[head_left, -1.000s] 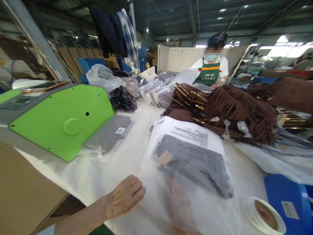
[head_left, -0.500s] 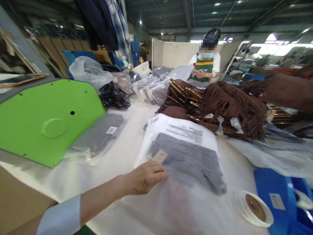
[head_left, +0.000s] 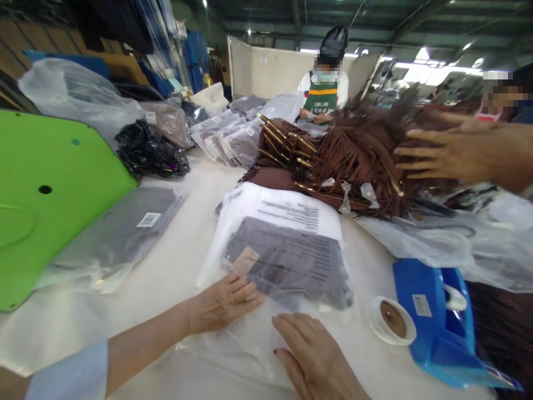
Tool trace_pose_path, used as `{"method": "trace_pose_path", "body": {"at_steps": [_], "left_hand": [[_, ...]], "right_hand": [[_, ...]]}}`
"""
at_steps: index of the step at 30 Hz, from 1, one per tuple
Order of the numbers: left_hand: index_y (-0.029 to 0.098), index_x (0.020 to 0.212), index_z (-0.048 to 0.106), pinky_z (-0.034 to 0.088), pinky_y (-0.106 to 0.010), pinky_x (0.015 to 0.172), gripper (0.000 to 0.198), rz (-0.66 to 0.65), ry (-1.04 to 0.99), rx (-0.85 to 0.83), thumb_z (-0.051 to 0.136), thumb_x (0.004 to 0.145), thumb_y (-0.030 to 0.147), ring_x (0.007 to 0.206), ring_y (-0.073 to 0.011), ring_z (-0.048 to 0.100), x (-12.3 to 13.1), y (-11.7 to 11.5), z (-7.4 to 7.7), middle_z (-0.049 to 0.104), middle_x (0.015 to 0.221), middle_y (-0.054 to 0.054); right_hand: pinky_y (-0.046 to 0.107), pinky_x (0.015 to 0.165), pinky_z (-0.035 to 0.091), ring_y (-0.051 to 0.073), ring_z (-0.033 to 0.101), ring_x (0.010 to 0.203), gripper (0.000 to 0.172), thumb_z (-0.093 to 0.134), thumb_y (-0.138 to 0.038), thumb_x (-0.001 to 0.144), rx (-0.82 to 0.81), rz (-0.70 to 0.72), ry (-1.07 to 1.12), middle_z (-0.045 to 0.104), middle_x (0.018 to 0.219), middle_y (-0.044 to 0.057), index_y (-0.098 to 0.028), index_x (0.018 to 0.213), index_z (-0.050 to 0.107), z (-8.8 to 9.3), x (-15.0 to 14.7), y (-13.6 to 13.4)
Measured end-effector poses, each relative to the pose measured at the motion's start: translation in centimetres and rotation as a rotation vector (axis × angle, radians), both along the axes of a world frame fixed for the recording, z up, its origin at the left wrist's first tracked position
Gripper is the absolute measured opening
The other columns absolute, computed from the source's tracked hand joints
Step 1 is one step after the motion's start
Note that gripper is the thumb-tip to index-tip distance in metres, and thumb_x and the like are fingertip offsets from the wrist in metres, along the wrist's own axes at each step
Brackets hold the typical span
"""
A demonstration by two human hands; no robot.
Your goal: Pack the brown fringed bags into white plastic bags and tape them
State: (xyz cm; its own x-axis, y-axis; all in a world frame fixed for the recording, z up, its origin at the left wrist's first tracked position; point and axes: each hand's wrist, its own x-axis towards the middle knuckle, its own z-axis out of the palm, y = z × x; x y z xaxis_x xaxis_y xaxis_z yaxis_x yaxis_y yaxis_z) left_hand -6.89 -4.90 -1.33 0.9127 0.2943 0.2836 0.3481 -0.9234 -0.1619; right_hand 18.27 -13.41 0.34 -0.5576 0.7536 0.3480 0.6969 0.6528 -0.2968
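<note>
Pressing flat on a clear plastic bag (head_left: 250,203), both hands rest near the near edge of the tabletop (head_left: 183,250). As far as can be judged, the packing of this piece is well along. A folded grey garment (head_left: 291,258) with a small paper tag (head_left: 245,260) already lies inside the bag, squared up under the printed panel. The near end of the bag, under the palms, looks loose and rumpled, and no tape or seal shows on it (though the plastic is too sheer there to be sure). The bag lies in the middle of the tabletop, between a second bagged garment (head_left: 120,233) on the left and a tape roll (head_left: 393,319) on the right.

The left hand (head_left: 222,303) comes in from the near left, forearm low. Its palm is down and its fingers are spread and straight, with the tips on the bag's near-left corner, just below the tag. The right hand (head_left: 310,355) lies palm down on the loose near end, fingers together and pointing left toward the other hand. Neither hand grips anything; both lie open and flat on the plastic.

Just beyond the tape roll sits a blue tape dispenser (head_left: 433,316). Farther off, another person's hand (head_left: 437,153) reaches in from the right over a pile of brown fringed garments (head_left: 358,161).
</note>
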Motion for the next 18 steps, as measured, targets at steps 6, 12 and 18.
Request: {"method": "trace_pose_path", "body": {"at_steps": [6,12,18], "left_hand": [[0.007,0.120,0.046,0.044,-0.033,0.081,0.038,-0.030,0.070,-0.221,0.036,0.083,0.006,0.086,-0.0194,0.054,-3.3,-0.4,0.4,0.062,0.095,-0.011],[0.013,0.132,0.037,0.037,-0.030,0.097,0.050,-0.066,0.134,-0.357,0.030,0.083,0.006,0.108,-0.0172,0.052,-6.8,0.2,2.4,0.061,0.115,-0.010],[0.020,0.135,0.035,0.031,-0.037,0.102,0.056,0.118,0.070,-0.444,0.040,0.080,0.019,0.113,-0.0210,0.050,-8.1,0.3,0.8,0.059,0.120,-0.008]], "right_hand": [[0.021,0.068,0.054,0.012,0.063,0.079,0.025,0.038,-0.027,0.091,-0.265,-0.165,-0.009,0.062,0.087,0.003,-0.025,0.106,0.058,-2.5,5.0,0.9],[0.019,0.081,0.051,0.013,0.062,0.097,0.036,0.042,-0.020,0.086,-0.200,-0.014,-0.014,0.065,0.108,0.005,-0.023,0.121,0.050,-2.2,10.1,0.4],[0.026,0.079,0.055,0.020,0.060,0.102,0.058,0.045,-0.024,0.081,-0.014,0.049,-0.202,0.057,0.123,0.006,-0.021,0.137,0.033,-2.0,12.0,-0.3]]}}
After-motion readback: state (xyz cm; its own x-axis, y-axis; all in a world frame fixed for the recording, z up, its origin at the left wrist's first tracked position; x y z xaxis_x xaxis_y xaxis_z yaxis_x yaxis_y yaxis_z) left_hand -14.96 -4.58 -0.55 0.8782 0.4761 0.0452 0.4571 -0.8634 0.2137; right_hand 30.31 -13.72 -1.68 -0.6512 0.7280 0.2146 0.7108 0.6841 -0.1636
